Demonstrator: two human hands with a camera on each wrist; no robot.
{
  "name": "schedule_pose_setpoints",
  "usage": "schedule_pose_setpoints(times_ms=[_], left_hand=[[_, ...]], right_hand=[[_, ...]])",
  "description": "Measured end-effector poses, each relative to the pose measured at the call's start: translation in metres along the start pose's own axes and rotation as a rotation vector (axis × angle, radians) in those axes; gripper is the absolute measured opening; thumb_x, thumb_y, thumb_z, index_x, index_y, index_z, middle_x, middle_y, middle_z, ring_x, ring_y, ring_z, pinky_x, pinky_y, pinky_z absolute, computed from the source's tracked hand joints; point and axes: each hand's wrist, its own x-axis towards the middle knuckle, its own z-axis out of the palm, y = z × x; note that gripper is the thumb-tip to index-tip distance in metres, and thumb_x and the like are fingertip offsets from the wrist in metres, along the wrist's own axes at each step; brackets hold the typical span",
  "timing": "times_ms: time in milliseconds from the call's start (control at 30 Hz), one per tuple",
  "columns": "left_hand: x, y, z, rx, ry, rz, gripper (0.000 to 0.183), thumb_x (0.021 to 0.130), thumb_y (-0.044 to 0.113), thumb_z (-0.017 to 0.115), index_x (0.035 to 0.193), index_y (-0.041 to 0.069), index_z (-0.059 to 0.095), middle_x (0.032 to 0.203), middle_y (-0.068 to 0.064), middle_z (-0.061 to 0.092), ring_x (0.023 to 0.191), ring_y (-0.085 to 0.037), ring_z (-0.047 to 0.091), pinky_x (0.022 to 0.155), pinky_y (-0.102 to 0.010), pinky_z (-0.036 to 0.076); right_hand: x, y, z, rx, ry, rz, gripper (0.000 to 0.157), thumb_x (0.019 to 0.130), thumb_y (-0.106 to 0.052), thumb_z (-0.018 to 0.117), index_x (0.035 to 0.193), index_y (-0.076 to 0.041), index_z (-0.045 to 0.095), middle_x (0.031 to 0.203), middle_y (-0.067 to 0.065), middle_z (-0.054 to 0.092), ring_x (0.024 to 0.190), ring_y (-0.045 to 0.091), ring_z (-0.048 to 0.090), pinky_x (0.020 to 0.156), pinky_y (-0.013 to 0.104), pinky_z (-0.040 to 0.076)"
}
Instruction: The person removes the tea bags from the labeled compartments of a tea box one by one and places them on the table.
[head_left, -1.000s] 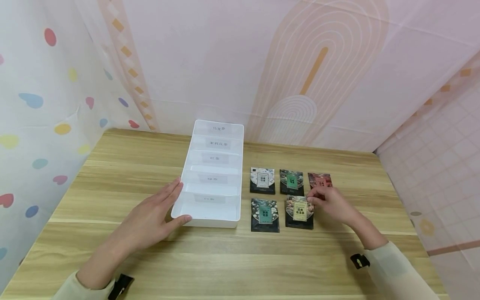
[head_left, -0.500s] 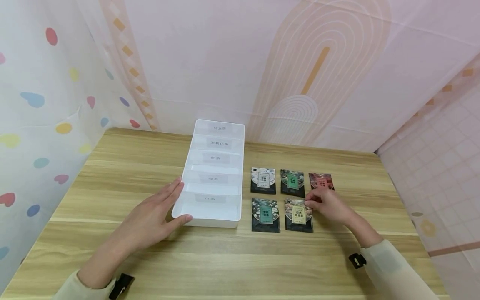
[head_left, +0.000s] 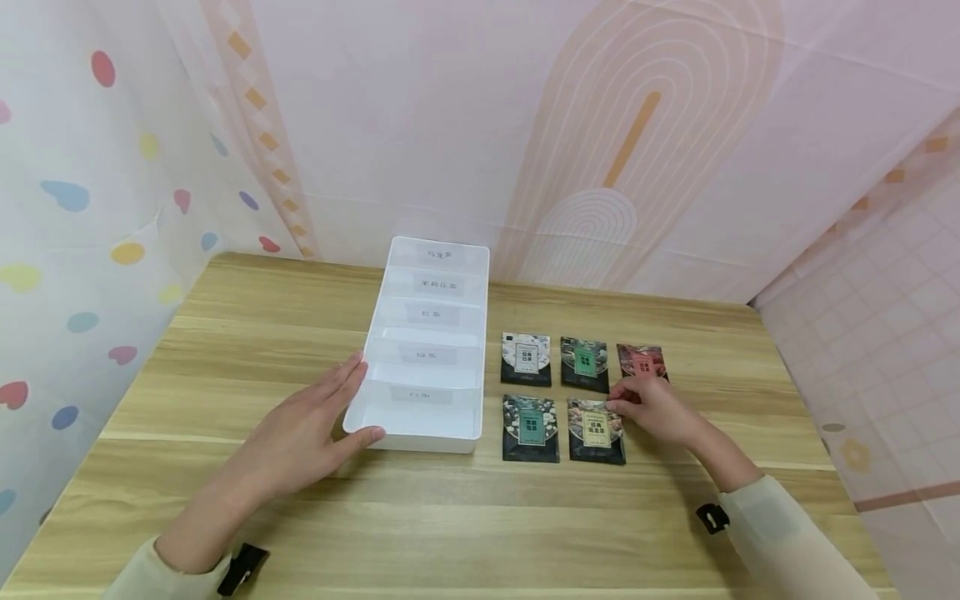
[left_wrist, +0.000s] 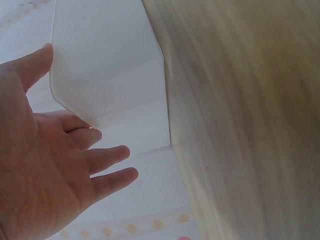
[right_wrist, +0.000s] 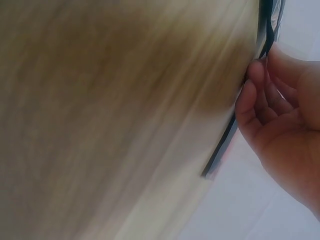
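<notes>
A long white divided box (head_left: 420,443) stands on the table, its several compartments bearing paper labels with Chinese characters. My left hand (head_left: 296,442) touches the box's near left corner, fingers along the left side and thumb at the front rim. In the left wrist view that hand (left_wrist: 55,160) has its fingers loosely extended against the box wall (left_wrist: 112,65). My right hand (head_left: 660,408) pinches the upper right corner of a yellow-labelled tea packet (head_left: 596,429) lying at the table. The right wrist view shows the hand (right_wrist: 280,110) with thumb and finger together on the dark packet edge.
Beside the box lie a white-labelled tea packet (head_left: 527,360), a green-labelled one (head_left: 585,363) and a teal-labelled one (head_left: 531,428). A red-labelled packet (head_left: 642,360) is partly behind my right hand. Patterned cloth (head_left: 420,125) hangs behind the wooden table (head_left: 420,525).
My right hand has shifted the yellow-labelled packet slightly toward me and left, lining it up more with the teal-labelled packet. The left hand stays on the box.
</notes>
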Motion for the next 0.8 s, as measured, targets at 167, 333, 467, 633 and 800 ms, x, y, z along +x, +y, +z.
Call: schedule_pose_setpoints(times_ms=[167, 333, 467, 633, 800], left_hand=[[0.000, 0.000, -0.001, 0.006, 0.001, 0.003, 0.091, 0.102, 0.059, 0.061, 0.160, -0.005, 0.033, 0.171, -0.017, 0.025, 0.152, -0.041, 0.034, 0.119, -0.060, 0.035], [0.000, 0.000, -0.003, 0.011, -0.007, 0.000, 0.091, 0.101, 0.059, 0.061, 0.160, -0.005, 0.034, 0.171, -0.016, 0.026, 0.152, -0.041, 0.034, 0.119, -0.060, 0.034], [-0.002, 0.001, -0.006, 0.014, -0.002, 0.018, 0.090, 0.101, 0.058, 0.062, 0.160, -0.004, 0.035, 0.170, -0.017, 0.027, 0.151, -0.042, 0.035, 0.118, -0.061, 0.035], [-0.002, -0.001, -0.012, 0.031, 0.013, 0.040, 0.088, 0.102, 0.056, 0.063, 0.160, -0.004, 0.035, 0.169, -0.020, 0.030, 0.149, -0.044, 0.038, 0.116, -0.062, 0.037], [0.001, -0.007, -0.020, 0.038, 0.008, 0.024, 0.088, 0.102, 0.058, 0.061, 0.163, 0.000, 0.032, 0.170, -0.019, 0.027, 0.151, -0.044, 0.035, 0.117, -0.063, 0.035]], right_hand=[[0.000, 0.000, -0.002, -0.008, 0.007, 0.017, 0.007, 0.101, -0.008, 0.070, 0.100, -0.006, 0.076, 0.092, -0.001, 0.070, 0.081, 0.012, 0.061, 0.068, 0.028, 0.054], [-0.004, -0.003, -0.008, 0.011, 0.056, 0.010, 0.009, 0.102, -0.008, 0.069, 0.101, -0.004, 0.077, 0.092, 0.000, 0.070, 0.079, 0.014, 0.057, 0.065, 0.027, 0.051], [-0.009, -0.007, -0.015, -0.005, 0.101, -0.014, 0.008, 0.101, -0.008, 0.070, 0.100, -0.003, 0.077, 0.087, 0.001, 0.067, 0.071, 0.013, 0.051, 0.060, 0.026, 0.045], [-0.016, -0.009, -0.022, -0.020, 0.159, -0.020, 0.008, 0.101, -0.005, 0.070, 0.103, 0.000, 0.076, 0.088, 0.005, 0.068, 0.070, 0.013, 0.052, 0.059, 0.027, 0.045], [-0.024, -0.007, -0.025, -0.049, 0.253, -0.036, 0.012, 0.100, -0.005, 0.071, 0.108, 0.004, 0.075, 0.094, 0.007, 0.071, 0.075, 0.015, 0.057, 0.062, 0.028, 0.050]])
